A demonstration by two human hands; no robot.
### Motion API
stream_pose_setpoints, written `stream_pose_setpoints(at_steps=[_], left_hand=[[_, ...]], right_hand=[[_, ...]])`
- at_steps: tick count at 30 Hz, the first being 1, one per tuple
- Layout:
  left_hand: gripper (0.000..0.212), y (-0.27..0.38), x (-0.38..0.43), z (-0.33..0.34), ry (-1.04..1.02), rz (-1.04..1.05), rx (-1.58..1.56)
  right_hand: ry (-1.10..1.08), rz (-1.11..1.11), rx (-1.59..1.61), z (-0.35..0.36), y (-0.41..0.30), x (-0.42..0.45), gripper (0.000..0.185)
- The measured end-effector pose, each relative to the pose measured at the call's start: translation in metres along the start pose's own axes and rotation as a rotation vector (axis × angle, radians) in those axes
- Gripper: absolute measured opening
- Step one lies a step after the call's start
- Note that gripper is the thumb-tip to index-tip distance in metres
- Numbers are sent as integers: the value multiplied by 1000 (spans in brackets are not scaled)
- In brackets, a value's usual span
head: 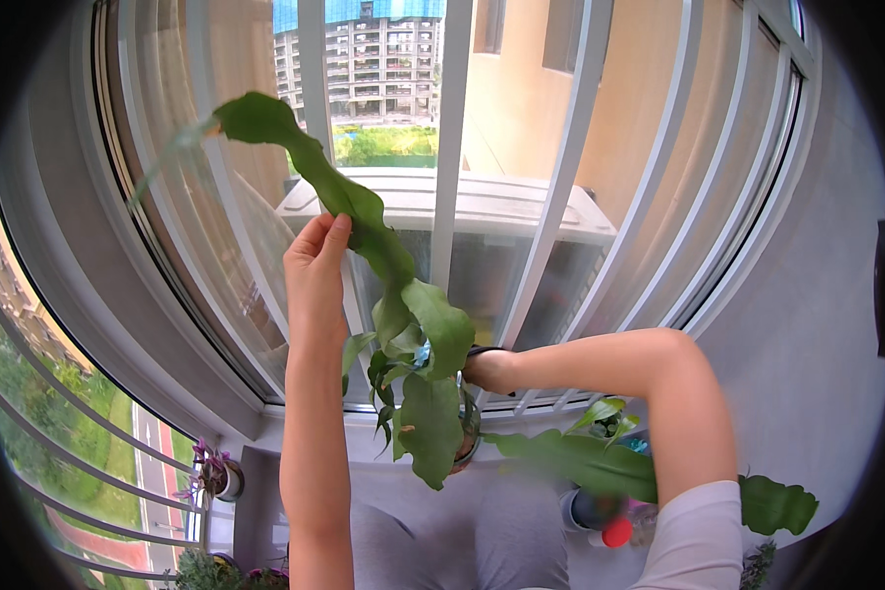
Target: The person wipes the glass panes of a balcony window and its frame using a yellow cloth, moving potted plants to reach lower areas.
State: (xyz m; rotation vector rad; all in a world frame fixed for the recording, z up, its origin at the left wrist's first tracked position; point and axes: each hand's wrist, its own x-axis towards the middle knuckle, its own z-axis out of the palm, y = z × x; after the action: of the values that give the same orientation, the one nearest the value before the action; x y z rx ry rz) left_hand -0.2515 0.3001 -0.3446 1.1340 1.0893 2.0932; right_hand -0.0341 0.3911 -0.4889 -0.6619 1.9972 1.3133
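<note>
My left hand (321, 247) pinches a long, wavy-edged green leaf stem (368, 221) of an epiphyllum-like potted plant between thumb and fingers. From the stem's far tip hangs a pale, wilted strand (173, 151). Broad leaves (431, 424) crowd around the plant's base, where a small light-blue object (422, 354) shows. Part of a pot (468, 439) is visible below them. My right hand (490, 370) reaches in behind the leaves beside the base, its fingers hidden. A black item (483, 349) curves along that hand; what it is, I cannot tell.
White window bars (449, 147) rise just beyond the plant. Another long leaf (582, 461) extends right, passing under my right arm. A potted purple plant (217, 476) stands on the left. Near my legs (520, 542) are a dark pot (593, 509) and a red round object (617, 532).
</note>
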Motion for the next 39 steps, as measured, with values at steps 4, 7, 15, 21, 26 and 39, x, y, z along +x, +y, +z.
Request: stream_pose_setpoints(at_steps=[4,7,15,21,26,39], left_hand=[[18,-3,-1,5,-12,9,-33],[19,-2,-1,10,-24,8,-44],[22,10,-3,9,-2,10,-14],[24,13,-7,22,-33,-2,91],[25,-6,-5,31,-71,134,273],[23,7,-107,27,-226,339,429]], right_hand=[[130,63,31,40,-42,50,29],[184,79,44,55,-56,67,27],[296,133,41,44,-15,-1,18],[136,342,-35,-51,64,-128,14],[90,663,151,-146,83,-192,12],[702,1050,471,-306,-68,-51,10]])
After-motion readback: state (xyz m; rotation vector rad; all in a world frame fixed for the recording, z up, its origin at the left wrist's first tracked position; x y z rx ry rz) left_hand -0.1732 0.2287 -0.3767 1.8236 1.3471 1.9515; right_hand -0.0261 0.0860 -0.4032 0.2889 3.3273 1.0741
